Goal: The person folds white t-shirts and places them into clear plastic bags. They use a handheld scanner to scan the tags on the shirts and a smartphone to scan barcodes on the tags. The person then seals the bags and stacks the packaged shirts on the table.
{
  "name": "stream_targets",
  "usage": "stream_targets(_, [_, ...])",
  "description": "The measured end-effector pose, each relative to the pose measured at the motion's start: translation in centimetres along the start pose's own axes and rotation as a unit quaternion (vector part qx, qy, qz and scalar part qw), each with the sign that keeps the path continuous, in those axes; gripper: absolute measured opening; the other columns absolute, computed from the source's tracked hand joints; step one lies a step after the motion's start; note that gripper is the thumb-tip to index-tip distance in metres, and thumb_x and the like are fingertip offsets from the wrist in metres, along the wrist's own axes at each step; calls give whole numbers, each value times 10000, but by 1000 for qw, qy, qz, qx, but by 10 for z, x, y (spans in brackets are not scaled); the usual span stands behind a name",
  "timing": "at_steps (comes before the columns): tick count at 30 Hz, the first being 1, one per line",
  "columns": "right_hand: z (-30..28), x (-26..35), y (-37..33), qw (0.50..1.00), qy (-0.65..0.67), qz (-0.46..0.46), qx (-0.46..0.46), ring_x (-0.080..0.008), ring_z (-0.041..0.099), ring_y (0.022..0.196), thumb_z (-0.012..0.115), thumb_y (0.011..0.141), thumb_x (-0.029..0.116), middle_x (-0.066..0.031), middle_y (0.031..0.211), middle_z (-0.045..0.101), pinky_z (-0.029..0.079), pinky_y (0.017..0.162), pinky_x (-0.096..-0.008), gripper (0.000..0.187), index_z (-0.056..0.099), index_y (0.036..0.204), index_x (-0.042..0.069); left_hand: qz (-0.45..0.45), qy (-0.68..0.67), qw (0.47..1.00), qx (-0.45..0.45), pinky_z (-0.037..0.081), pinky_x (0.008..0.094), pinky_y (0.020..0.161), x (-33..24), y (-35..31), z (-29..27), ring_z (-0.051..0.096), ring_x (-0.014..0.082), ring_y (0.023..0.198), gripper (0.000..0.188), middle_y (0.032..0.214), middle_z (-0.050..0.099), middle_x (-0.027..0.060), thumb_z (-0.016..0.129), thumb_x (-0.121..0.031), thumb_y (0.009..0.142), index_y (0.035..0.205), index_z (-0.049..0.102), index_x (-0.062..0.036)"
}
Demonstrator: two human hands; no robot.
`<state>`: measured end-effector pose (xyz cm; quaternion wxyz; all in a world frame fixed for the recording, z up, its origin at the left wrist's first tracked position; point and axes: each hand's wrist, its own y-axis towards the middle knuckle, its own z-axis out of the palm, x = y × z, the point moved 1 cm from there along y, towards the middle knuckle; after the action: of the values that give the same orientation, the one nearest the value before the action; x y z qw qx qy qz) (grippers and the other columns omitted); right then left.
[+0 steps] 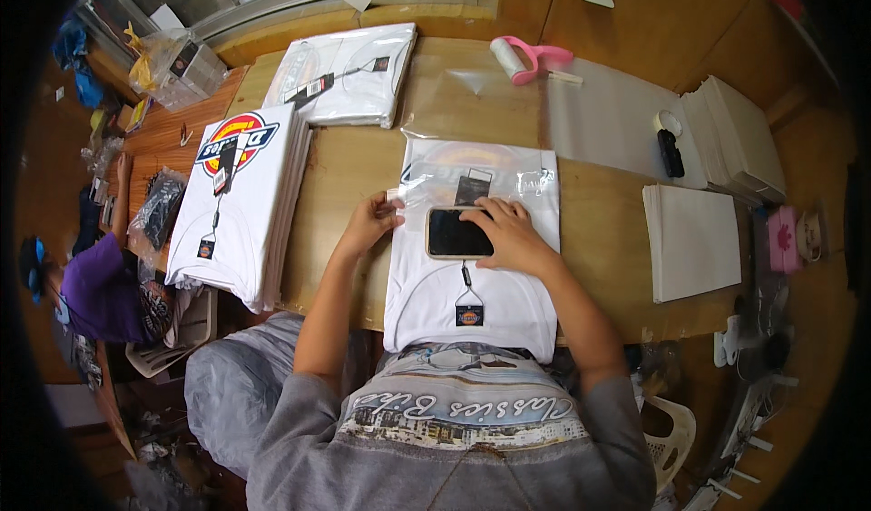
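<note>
In front of me lies a folded white T-shirt [426,298] with a black tag at its neck, its far part inside a clear plastic bag [531,171]. A dark-screened phone [449,234] in a light case rests on top of it. My right hand [515,237] grips the phone's right end, fingers bent over its upper edge and screen. At the left edge of the bag, my left hand [370,223] has its fingers curled in, seemingly pinching the bag's film.
To the left stand a stack of folded white T-shirts [240,193] and a bagged stack [354,66]. A pink-handled lint roller [526,60] lies at the back. White sheets [694,243] and a black object [670,153] are on the right. Another person [104,289] sits far left.
</note>
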<state>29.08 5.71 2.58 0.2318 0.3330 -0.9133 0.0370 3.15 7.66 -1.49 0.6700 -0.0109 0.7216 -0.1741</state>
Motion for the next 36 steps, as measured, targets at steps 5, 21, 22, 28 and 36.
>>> stream_targets(5, [-4,5,-6,991,17,129,30,-285,326,1079,745,411,236,-124,1149,348,271,889,-442,829,388,1147,106,16,-11,1000,-15,427,211,738,6,1,-1,502,96,837,205,918,534,16,583,43,714,888,503,-31])
stream_targets(21, [-29,-77,-154,818,-120,548,-125,-323,302,1074,744,472,302,-146,1159,327,284,906,-423,821,366,1138,7,22,-23,998,-51,419,190,679,6,-4,6,497,67,752,113,816,538,0,601,2,720,794,522,-30])
stream_targets(22, [-30,-75,-148,845,-109,503,-143,-322,304,1072,737,494,287,-147,1155,336,280,908,-420,794,369,1139,4,22,-26,998,-51,416,187,654,7,-4,5,493,63,727,97,799,537,-3,598,-13,728,788,525,-32])
stream_targets(28, [-5,-91,-76,864,247,303,-317,-134,549,672,654,675,108,-92,833,580,443,579,-243,385,513,1005,-31,-11,-52,998,-47,399,180,588,4,0,4,469,48,652,91,740,524,-20,560,-124,786,774,529,-39])
stream_targets(36, [-1,-84,-87,879,359,257,-183,-46,459,632,537,753,41,10,655,511,380,572,-185,57,538,716,-2,-20,-56,998,-13,340,179,655,11,-29,6,393,47,699,134,748,462,-45,486,-195,840,816,495,-63])
